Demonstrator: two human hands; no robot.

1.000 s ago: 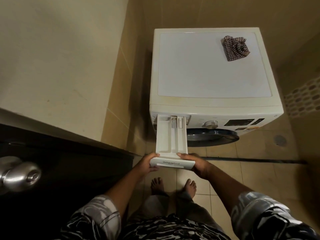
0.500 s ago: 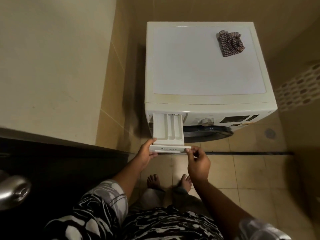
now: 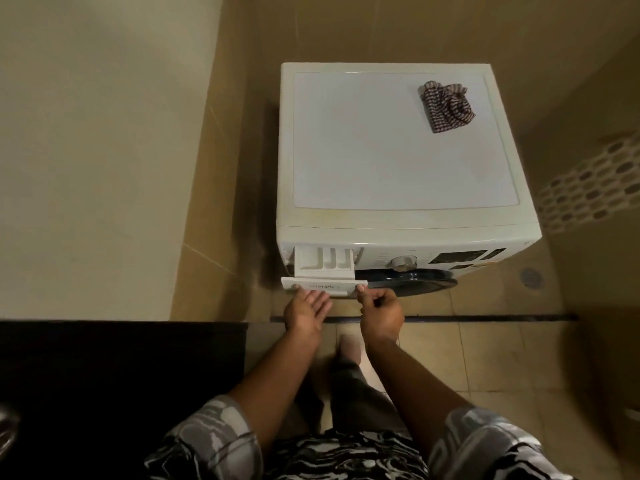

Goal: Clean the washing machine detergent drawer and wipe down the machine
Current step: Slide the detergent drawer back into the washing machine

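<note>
The white front-load washing machine (image 3: pixel 398 143) stands against the tiled wall. Its white detergent drawer (image 3: pixel 325 263) sticks out only a short way at the top left of the front, compartments showing. My left hand (image 3: pixel 306 311) is flat with its fingers spread, fingertips pressing on the left part of the drawer's front panel. My right hand (image 3: pixel 381 315) has curled fingers, and its thumb touches the panel's right end. A checked cloth (image 3: pixel 446 107) lies crumpled on the lid's far right corner.
A round dial (image 3: pixel 403 262) and dark display sit right of the drawer, above the dark door (image 3: pixel 408 280). A black door leaf (image 3: pixel 121 393) fills the lower left. A floor drain (image 3: pixel 530 278) lies right of the machine. My bare foot stands on tiles.
The drawer has slid from far out to nearly in. Both hands followed it toward the machine; the left went from gripping the front panel to pressing flat.
</note>
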